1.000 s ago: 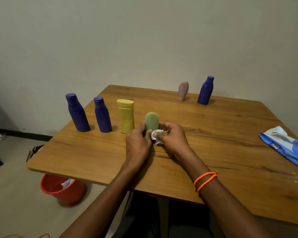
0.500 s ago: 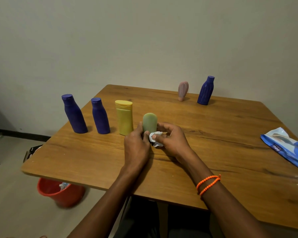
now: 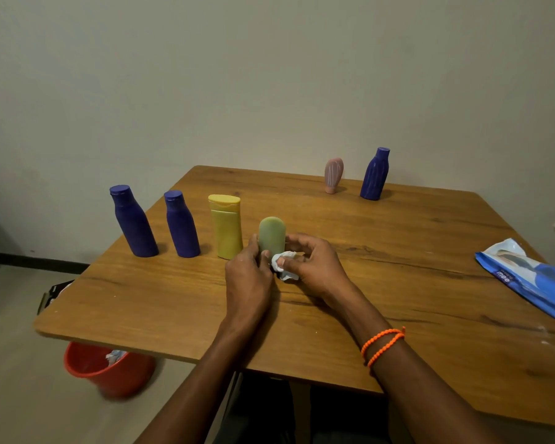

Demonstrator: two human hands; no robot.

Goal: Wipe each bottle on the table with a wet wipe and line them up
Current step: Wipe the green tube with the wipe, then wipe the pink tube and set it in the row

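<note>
My left hand (image 3: 247, 277) grips the green bottle (image 3: 271, 233) low, upright on the tabletop (image 3: 398, 283) beside the yellow bottle (image 3: 226, 227). My right hand (image 3: 314, 267) pinches the crumpled wipe (image 3: 284, 265). The bottle looks light, smooth, maybe slippery when wet; I hold near the base.

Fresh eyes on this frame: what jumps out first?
Centre of the table: the left hand grips a green bottle while the right hand pinches a crumpled white wipe at its base. To its left a yellow bottle and two blue ones stand in a row; a pink bottle and another blue one wait at the far edge.
</note>
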